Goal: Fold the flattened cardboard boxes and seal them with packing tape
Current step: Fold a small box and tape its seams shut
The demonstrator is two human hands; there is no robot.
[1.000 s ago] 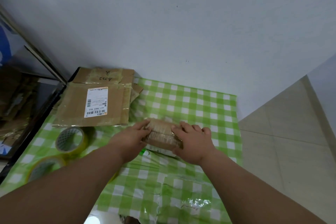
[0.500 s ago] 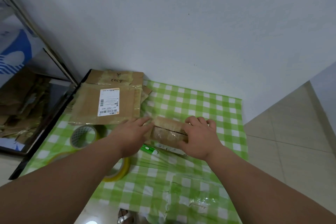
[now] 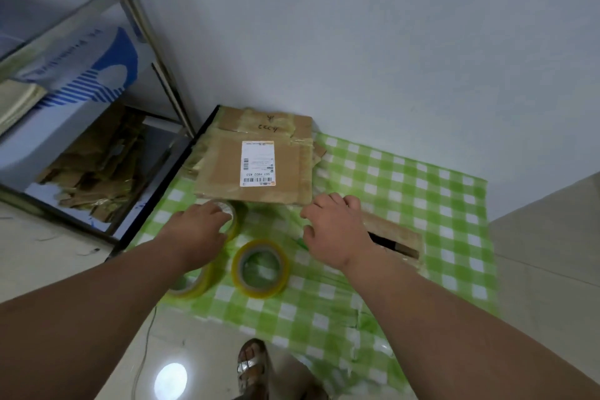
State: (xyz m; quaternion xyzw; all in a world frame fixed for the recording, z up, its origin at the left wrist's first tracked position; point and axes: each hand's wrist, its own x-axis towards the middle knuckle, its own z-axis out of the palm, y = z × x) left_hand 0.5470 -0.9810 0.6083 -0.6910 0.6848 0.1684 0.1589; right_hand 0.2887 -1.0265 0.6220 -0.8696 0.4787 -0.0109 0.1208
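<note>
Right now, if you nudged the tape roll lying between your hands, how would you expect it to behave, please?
The tape roll lies flat on its side on the checked cloth, so it would probably slide rather than roll. The cloth looks glossy, so it may slip easily. Its hollow core suggests it is fairly light, and the ring likely stays stiff when lifted.

The left hand (image 3: 198, 230) covers part of two tape rolls (image 3: 227, 217) — label text (image 3: 258, 163) too small to read.

Your one head camera is looking forward and steeply down from standing height onto the green checked cloth (image 3: 406, 178). It is facing the white wall (image 3: 357, 26), taking in both your forearms close below.
</note>
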